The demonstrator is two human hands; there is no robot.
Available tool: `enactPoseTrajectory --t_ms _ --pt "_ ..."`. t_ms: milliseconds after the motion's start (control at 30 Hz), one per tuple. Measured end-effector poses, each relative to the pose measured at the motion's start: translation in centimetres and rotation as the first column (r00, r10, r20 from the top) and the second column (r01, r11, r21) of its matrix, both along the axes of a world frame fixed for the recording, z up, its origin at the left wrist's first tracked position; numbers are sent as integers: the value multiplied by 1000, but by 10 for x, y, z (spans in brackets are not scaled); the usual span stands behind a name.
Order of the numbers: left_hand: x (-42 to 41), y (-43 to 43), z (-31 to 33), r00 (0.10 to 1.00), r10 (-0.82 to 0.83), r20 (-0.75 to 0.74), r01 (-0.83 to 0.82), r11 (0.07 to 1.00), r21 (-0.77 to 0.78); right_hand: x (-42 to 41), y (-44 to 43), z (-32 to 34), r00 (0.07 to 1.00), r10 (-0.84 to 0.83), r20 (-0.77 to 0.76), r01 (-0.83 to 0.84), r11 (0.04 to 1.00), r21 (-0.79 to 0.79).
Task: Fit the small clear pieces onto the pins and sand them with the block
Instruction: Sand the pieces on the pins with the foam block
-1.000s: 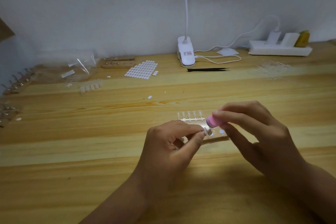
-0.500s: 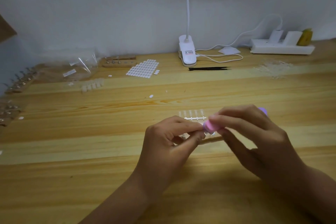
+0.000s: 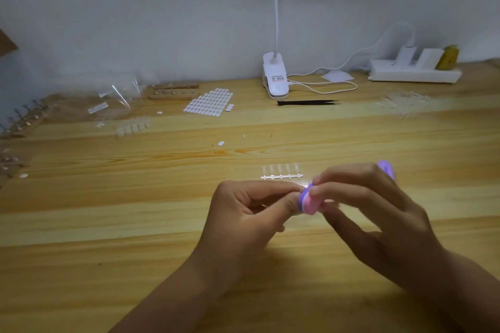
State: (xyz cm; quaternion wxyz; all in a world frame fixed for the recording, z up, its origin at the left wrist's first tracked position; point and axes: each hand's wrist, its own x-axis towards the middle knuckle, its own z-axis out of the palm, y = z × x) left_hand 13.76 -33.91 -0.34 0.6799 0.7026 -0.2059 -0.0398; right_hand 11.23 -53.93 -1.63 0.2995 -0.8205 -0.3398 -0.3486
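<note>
Sanding: right hand (image 3: 378, 219) pinches block (image 3: 308, 201) against a piece pinched by left hand (image 3: 243, 213), piece hidden. Just behind, spare pieces (image 3: 281, 172) lie on table (image 3: 135, 211). Hard strokes could knock the piece loose.

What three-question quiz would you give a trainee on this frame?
1. True or false: the right hand holds the sanding block.
2. The strip of clear pieces lies: A far left; B just beyond the sanding block; C far right.
3. What colour are the tweezers near the lamp base?
Key: 1 true; 2 B; 3 black.
</note>
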Motion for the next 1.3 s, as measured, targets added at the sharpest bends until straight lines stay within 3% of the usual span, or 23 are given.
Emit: enactPoseTrajectory --t_ms 133,233,300,367,467,533,633,767,833,967,1067,1167,1300 --pt "1 1 0 994 -15 -112 8 998 -65 6 -9 0 994 -107 -4 107 994 0" --pt "1 1 0 992 -41 -123 32 997 -73 2 -2 1 999 -33 6 33 998 60" --pt "1 0 1 990 -72 -119 63 995 -79 -1 3 -2 1000 14 19 -14 1000 12" --pt "1 1 2 986 -87 -143 74 992 -98 3 -3 -1 999 -36 13 37 999 -29" --pt "2 3 3 978 -99 -185 76 989 -129 9 -13 6 988 -153 -20 154 987 56" --pt "1 2 4 975 -125 -184 103 987 -124 6 -9 9 994 -111 -15 112 989 98" --pt "0 0 3 973 -161 -165 148 985 -85 -1 -1 4 1000 -19 3 18 999 38" --pt "0 -1 3 969 -162 -187 150 986 -78 5 -9 5 993 -116 -11 116 993 25" --pt "-1 -2 3 963 -188 -191 174 981 -87 2 -7 5 997 -74 -2 74 996 49" --pt "-1 -2 2 963 -200 -183 188 979 -80 1 -5 2 998 -62 33 63 997 -47" --pt "1 -1 1 961 -197 -192 185 979 -81 4 -9 4 993 -115 16 115 993 0" --pt "0 -2 2 955 -251 -160 238 966 -96 -2 -3 4 999 -36 29 35 999 12" --pt "1 0 1 963 -253 -91 254 967 5 1 -9 4 996 -85 32 87 994 -66"
